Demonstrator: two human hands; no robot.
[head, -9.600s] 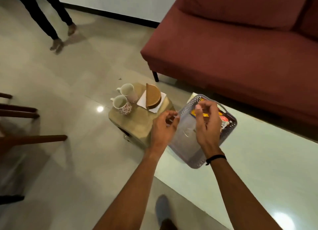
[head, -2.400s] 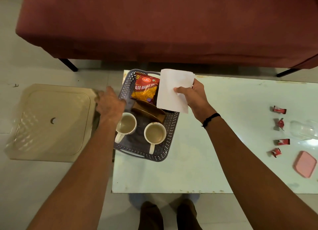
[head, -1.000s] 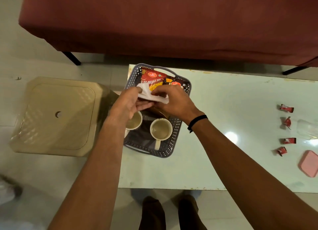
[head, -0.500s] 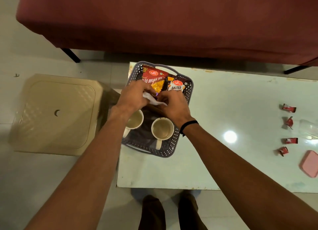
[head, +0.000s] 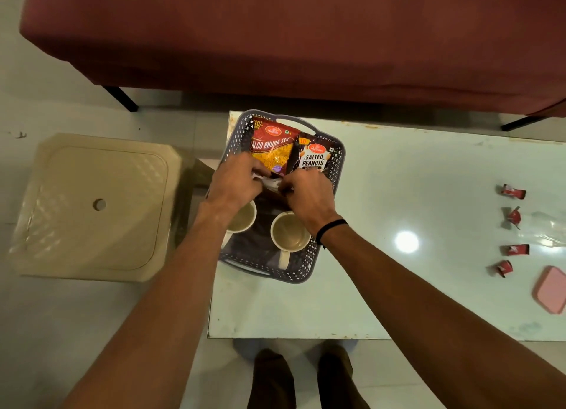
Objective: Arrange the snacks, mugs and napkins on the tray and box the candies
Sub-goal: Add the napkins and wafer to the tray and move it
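A grey perforated tray [head: 329,212] stands at the left end of the pale table [head: 398,286]. At its far side lie an Aloo Bhujia Sev packet [head: 271,147] and a Salted Peanuts packet [head: 314,156]. Two empty mugs [head: 243,217] [head: 289,235] stand at its near side. Over the tray's middle, my left hand [head: 234,183] and my right hand [head: 306,194] both pinch a folded white napkin [head: 271,182], mostly hidden between the fingers. Several red wrapped candies [head: 513,191] lie at the table's right, by a clear box [head: 551,229] and a pink lid [head: 551,289].
A beige plastic stool [head: 92,206] stands on the floor left of the table. A dark red sofa [head: 306,35] runs along the far side. My shoes [head: 306,378] show below the table's near edge.
The tray has been filled and the napkin folded small. In the last second both hands lowered it into the tray's middle, uncovering the two snack packets.
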